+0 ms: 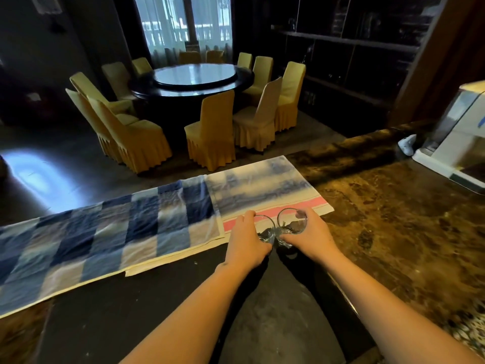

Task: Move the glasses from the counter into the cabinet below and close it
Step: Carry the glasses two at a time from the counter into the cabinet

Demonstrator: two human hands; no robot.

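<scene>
Two clear drinking glasses stand side by side at the near edge of a pale towel with a pink stripe (265, 195) on the counter. My left hand (246, 240) is wrapped around the left glass (266, 229). My right hand (312, 235) grips the right glass (291, 220). The two glasses touch or nearly touch at their bases. The cabinet below the counter is out of sight.
A blue checked cloth (99, 232) covers the counter to the left. Brown marble counter (393, 219) stretches to the right, with a white display box (456, 143) at its far right. Beyond the counter stand a round dark table (194, 77) and yellow-covered chairs (212, 132).
</scene>
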